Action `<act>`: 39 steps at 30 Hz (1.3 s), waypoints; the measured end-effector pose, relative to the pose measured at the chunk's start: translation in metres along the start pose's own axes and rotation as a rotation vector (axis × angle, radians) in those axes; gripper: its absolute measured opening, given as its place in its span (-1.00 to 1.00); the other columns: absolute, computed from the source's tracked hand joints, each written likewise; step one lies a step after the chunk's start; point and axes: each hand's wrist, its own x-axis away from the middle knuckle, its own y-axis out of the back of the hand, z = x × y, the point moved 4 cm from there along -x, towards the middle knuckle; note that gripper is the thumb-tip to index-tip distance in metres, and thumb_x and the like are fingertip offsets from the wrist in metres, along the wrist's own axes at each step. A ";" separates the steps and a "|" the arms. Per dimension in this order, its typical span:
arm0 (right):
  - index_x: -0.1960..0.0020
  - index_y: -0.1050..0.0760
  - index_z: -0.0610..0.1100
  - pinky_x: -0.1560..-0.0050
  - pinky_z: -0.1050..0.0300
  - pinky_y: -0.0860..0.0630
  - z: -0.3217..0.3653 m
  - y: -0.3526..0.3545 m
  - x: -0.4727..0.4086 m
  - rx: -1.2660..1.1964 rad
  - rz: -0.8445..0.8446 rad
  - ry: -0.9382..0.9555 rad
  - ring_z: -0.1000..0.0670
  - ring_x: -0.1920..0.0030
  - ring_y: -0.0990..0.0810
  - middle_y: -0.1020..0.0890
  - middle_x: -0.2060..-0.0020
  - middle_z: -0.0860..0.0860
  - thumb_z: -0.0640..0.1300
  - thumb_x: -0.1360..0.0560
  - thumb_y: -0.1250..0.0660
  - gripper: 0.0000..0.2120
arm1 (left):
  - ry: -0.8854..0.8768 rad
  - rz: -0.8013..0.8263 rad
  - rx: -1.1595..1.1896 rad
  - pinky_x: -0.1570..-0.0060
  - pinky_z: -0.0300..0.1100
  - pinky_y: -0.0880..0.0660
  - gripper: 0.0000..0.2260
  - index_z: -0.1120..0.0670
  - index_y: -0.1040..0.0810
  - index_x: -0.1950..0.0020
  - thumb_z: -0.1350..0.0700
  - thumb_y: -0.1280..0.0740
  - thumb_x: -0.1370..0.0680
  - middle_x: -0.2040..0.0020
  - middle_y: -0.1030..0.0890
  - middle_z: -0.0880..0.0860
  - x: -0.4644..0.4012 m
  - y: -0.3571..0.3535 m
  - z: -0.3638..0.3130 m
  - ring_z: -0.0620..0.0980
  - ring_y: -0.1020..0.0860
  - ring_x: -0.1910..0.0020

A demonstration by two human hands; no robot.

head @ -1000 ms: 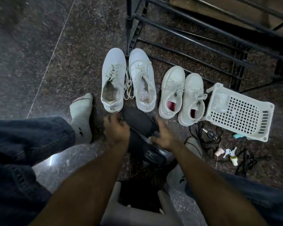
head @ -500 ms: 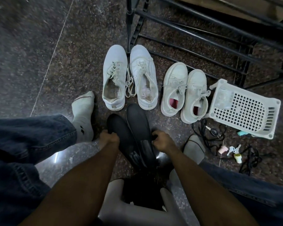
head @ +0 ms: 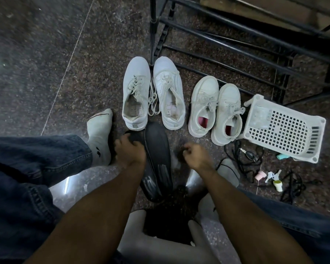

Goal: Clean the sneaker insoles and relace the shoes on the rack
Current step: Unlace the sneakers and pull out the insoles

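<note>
A person in dark jeans sits on a pale stool point(head: 160, 242) and reaches both bare arms down to a dark speckled floor point(head: 46, 54). The left hand point(head: 129, 152) rests palm down, fingers bent, on one of two black insoles point(head: 157, 155), which lie side by side and slightly overlapping on the floor between the person's socked feet; whether the fingers actually clasp the insole's edge cannot be told. The right hand point(head: 195, 155) hovers just right of the insoles, its fingers curled in loosely with nothing visible in them. Beyond the right foot, a tangle of black laces point(head: 240, 159) lies beside a few small objects, including a pink cap point(head: 260, 175) and a small yellow bottle point(head: 278, 186); what the rest are is too small to tell. Just past the insoles stands a pair of large white sneakers point(head: 152, 92), toes pointing away, laces loose and trailing between them, their insides bare. To their right is a smaller pair of white sneakers point(head: 215, 109), laced, with pink linings showing. A white plastic basket point(head: 282, 128) lies on its side just beside the smaller pair. Farthest back, a black metal shoe rack point(head: 236, 35) stands on the floor, its lower bars carrying no shoes.
</note>
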 end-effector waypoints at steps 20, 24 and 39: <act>0.17 -0.59 -0.06 0.04 0.05 -0.49 -0.011 0.038 0.027 0.189 -0.008 0.058 -0.18 -0.02 -0.61 -0.65 0.04 -0.13 0.14 -0.53 -0.25 -0.70 | -0.639 0.481 -0.145 0.10 -0.08 -0.48 -0.86 -0.02 -0.61 0.04 0.13 -0.27 -0.50 -0.02 -0.65 0.02 0.065 -0.047 -0.075 0.15 -0.60 0.00; 0.16 -0.58 -0.08 0.06 0.08 -0.49 -0.033 0.044 0.042 -0.082 -0.253 -0.126 -0.20 0.03 -0.60 -0.65 0.10 -0.15 0.08 -0.50 -0.26 -0.75 | -0.495 0.576 -0.102 0.04 -0.09 -0.52 -0.85 -0.06 -0.61 -0.01 0.09 -0.29 -0.51 -0.02 -0.67 0.04 0.079 -0.058 -0.062 0.15 -0.61 -0.02; -0.16 -0.36 -0.11 0.03 0.00 -0.45 -0.035 0.045 0.021 0.040 -0.164 -0.155 -0.24 -0.10 -0.58 -0.61 -0.06 -0.18 -0.12 -0.44 -0.33 -0.67 | -0.501 0.784 -0.397 0.05 -0.08 -0.55 -0.66 0.06 -0.61 0.01 -0.14 -0.34 -0.36 0.00 -0.64 0.08 0.078 -0.096 -0.140 0.11 -0.60 -0.01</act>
